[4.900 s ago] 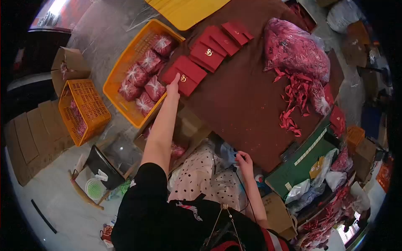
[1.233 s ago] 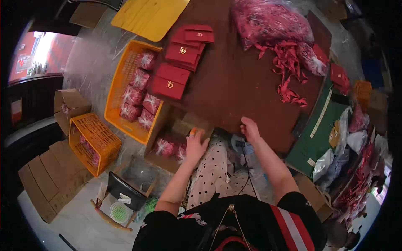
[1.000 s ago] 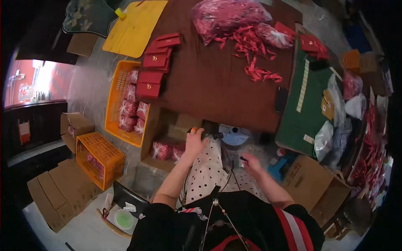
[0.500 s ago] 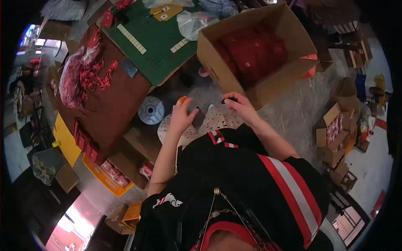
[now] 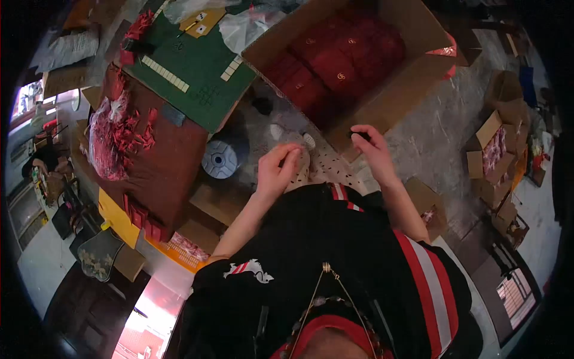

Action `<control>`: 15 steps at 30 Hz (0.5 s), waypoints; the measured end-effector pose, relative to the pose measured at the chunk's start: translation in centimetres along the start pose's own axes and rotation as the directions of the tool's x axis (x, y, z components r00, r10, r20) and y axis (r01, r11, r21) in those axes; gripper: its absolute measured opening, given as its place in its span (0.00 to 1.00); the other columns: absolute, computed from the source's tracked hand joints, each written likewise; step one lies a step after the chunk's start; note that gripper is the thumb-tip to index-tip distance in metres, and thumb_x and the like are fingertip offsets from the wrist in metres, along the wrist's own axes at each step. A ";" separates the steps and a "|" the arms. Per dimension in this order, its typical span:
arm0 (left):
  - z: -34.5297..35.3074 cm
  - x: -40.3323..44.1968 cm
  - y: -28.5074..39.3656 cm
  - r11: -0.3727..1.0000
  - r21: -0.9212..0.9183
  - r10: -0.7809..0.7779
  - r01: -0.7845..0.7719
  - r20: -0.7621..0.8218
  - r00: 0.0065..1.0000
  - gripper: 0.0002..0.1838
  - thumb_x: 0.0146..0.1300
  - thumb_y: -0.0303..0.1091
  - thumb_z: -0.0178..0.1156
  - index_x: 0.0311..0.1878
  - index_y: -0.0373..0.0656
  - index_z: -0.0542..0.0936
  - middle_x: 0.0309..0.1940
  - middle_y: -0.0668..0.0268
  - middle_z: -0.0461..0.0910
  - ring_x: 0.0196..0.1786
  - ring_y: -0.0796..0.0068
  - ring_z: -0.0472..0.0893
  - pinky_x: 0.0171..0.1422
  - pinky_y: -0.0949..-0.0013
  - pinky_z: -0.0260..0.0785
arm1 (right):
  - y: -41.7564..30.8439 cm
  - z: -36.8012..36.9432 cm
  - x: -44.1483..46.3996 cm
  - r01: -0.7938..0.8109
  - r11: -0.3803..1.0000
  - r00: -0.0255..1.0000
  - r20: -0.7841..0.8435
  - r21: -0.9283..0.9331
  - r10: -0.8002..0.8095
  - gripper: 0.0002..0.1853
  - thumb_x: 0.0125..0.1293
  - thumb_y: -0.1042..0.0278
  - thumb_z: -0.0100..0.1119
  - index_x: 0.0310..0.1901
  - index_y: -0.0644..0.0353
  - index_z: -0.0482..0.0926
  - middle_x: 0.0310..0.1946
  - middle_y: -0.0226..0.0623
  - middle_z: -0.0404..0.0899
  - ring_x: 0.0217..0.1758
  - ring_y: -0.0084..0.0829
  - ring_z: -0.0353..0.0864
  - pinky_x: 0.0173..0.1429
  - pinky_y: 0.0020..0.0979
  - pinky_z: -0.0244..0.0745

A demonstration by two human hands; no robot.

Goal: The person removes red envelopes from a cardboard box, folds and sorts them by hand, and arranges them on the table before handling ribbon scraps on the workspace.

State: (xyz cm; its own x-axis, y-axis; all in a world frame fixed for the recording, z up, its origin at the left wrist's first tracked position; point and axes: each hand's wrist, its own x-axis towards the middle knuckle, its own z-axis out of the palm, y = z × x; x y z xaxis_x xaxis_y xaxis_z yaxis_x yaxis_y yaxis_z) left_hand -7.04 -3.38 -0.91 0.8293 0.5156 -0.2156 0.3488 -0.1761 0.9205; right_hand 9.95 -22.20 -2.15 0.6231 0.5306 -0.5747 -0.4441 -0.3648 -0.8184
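Observation:
My right hand (image 5: 375, 148) is closed on a small dark object (image 5: 357, 135) whose kind I cannot make out. It is beside the lower edge of a large open cardboard box (image 5: 388, 116). Inside the box lie dark red packages (image 5: 341, 75) with small gold marks. My left hand (image 5: 278, 169) is raised in front of my spotted trousers (image 5: 326, 169), thumb and fingers pressed together. Whatever it may hold is hidden or too small to name.
Left is a green-topped table (image 5: 173, 99) with rows of white tiles (image 5: 165, 73), beside a brown-covered table (image 5: 161, 155) bearing a bag of red items (image 5: 107, 143). A round blue-grey stool (image 5: 219, 160) stands underneath. Open cartons (image 5: 487, 143) stand to the right.
The view has turned and moved toward the large box. My left fingers have closed, and the orange thing at their tips no longer shows. My right hand has shifted right, still holding the dark object.

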 end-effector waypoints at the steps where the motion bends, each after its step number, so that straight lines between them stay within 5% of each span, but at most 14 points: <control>1: 0.2 1.3 0.2 1.000 -0.018 0.000 0.000 -0.004 1.000 0.08 0.67 0.29 0.57 0.43 0.36 0.82 0.30 0.63 0.81 0.30 0.75 0.79 0.36 0.71 0.70 | -0.2 -0.8 0.6 0.005 1.000 0.999 -0.048 0.006 -0.005 0.11 0.67 0.66 0.59 0.49 0.57 0.77 0.30 0.20 0.72 0.32 0.13 0.68 0.37 0.19 0.63; 3: 1.0 3.5 0.3 0.997 -0.026 0.074 -0.071 0.145 0.987 0.08 0.67 0.30 0.57 0.43 0.37 0.83 0.32 0.62 0.82 0.31 0.74 0.81 0.36 0.71 0.72 | -0.6 -2.4 1.9 0.030 0.999 0.993 -0.117 -0.030 -0.033 0.12 0.66 0.66 0.61 0.49 0.57 0.77 0.30 0.20 0.72 0.33 0.14 0.68 0.39 0.19 0.64; 5: 2.3 5.9 1.2 0.986 -0.092 0.149 -0.138 0.129 0.980 0.08 0.66 0.32 0.59 0.43 0.39 0.83 0.32 0.62 0.82 0.31 0.73 0.83 0.36 0.69 0.73 | -1.6 -3.6 2.8 0.051 0.996 0.992 -0.112 -0.076 -0.059 0.12 0.66 0.66 0.61 0.49 0.57 0.77 0.31 0.21 0.73 0.34 0.14 0.68 0.40 0.19 0.65; 8: 4.2 9.7 3.8 0.978 0.069 0.175 -0.197 0.242 0.954 0.11 0.64 0.34 0.61 0.47 0.41 0.81 0.39 0.57 0.82 0.38 0.61 0.83 0.41 0.64 0.75 | -3.0 -6.0 6.0 0.084 0.984 0.995 -0.046 -0.155 -0.093 0.12 0.67 0.66 0.61 0.49 0.59 0.77 0.33 0.21 0.74 0.36 0.14 0.69 0.41 0.19 0.66; 12: 8.1 13.9 3.1 0.907 0.396 0.003 -0.142 0.331 0.944 0.20 0.63 0.41 0.60 0.55 0.42 0.77 0.48 0.55 0.80 0.48 0.54 0.81 0.51 0.54 0.73 | -4.4 -9.3 11.8 0.097 0.930 0.993 0.102 -0.353 -0.065 0.13 0.65 0.66 0.63 0.50 0.57 0.77 0.34 0.22 0.75 0.33 0.15 0.70 0.39 0.20 0.67; 14: 10.6 15.2 1.6 0.636 0.770 -0.227 -0.046 0.245 0.943 0.25 0.61 0.45 0.62 0.58 0.42 0.76 0.49 0.54 0.78 0.47 0.52 0.80 0.51 0.55 0.74 | -4.9 -11.1 15.2 0.208 0.812 0.970 0.219 -0.546 -0.102 0.16 0.63 0.63 0.64 0.51 0.55 0.77 0.34 0.31 0.77 0.33 0.23 0.75 0.40 0.26 0.71; 15: 11.4 16.2 1.0 0.585 0.810 -0.297 -0.027 0.246 0.923 0.28 0.61 0.48 0.62 0.60 0.42 0.74 0.52 0.53 0.77 0.46 0.50 0.81 0.51 0.55 0.75 | -5.4 -11.8 16.3 0.252 0.697 0.961 0.257 -0.671 -0.100 0.17 0.62 0.61 0.64 0.51 0.54 0.76 0.35 0.35 0.77 0.35 0.28 0.77 0.43 0.30 0.73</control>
State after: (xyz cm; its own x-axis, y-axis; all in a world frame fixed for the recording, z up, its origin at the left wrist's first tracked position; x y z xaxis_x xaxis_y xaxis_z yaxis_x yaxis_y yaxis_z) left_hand 11.70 -4.79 -7.16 0.7690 0.3220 -0.5522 0.5353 -0.7966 0.2808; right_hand 30.09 -20.59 -7.19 0.4776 0.7432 -0.4686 0.2797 -0.6342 -0.7208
